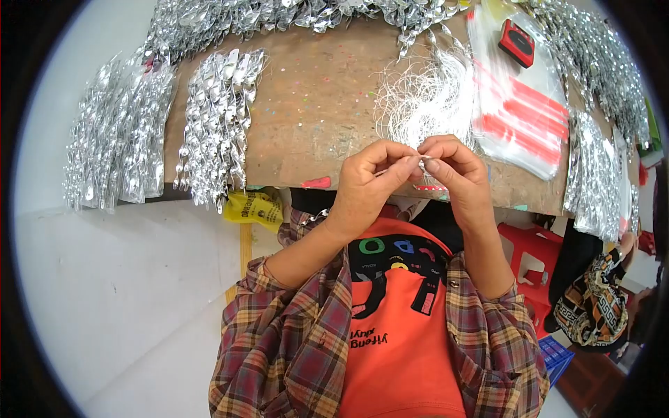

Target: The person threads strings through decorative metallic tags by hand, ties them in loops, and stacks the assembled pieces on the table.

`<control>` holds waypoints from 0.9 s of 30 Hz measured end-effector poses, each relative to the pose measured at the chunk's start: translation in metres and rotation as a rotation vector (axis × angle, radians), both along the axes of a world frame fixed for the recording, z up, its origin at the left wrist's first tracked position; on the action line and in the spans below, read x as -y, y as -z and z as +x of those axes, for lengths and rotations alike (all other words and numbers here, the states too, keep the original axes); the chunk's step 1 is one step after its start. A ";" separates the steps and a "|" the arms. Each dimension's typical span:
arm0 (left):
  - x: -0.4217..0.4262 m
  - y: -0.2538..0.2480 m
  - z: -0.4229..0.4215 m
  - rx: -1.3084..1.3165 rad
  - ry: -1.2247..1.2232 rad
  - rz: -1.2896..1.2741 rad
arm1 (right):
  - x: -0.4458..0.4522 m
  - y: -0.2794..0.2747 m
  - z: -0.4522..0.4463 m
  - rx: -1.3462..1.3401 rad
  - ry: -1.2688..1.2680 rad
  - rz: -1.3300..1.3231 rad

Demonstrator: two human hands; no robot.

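My left hand (373,182) and my right hand (458,177) meet at the table's front edge, both closed in a pinch. Between the fingertips shows a small silvery-white piece (423,161); its exact kind is too small to tell. Just beyond my hands lies a loose tangle of white string (432,94). A short silvery strand (316,217) shows beside my left forearm. To the left, a bundle of twisted silver strands (221,115) hangs partly over the edge.
The brown table (306,104) bears more silver strands (118,139) at far left. Clear plastic bags with red bands (523,111) lie at right under a red-and-black device (517,43). A yellow bag (252,207) hangs below. A red stool (526,261) and another person's patterned sleeve (596,299) are at right.
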State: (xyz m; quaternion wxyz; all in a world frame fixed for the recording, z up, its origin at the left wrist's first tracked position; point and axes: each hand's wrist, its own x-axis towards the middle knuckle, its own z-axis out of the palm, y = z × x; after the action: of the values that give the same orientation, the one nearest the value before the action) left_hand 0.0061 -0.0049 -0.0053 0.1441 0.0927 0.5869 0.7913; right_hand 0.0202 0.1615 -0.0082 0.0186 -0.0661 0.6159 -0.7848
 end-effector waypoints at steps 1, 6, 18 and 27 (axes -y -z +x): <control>0.000 0.000 0.000 0.014 -0.009 0.002 | 0.000 -0.003 0.001 0.036 -0.011 0.014; -0.001 0.001 0.000 -0.037 -0.033 -0.074 | 0.001 -0.011 0.000 -0.050 0.048 0.302; 0.002 -0.007 0.002 -0.298 -0.130 -0.377 | 0.009 -0.017 0.000 -0.446 0.236 0.724; 0.007 -0.003 -0.004 0.301 0.147 0.208 | 0.005 -0.012 -0.001 -0.565 0.248 0.727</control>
State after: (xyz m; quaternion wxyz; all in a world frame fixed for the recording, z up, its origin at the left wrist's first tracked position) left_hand 0.0016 -0.0121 -0.0019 0.2772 0.0305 0.4656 0.8399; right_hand 0.0196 0.1568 0.0042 -0.2216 -0.1923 0.8348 -0.4658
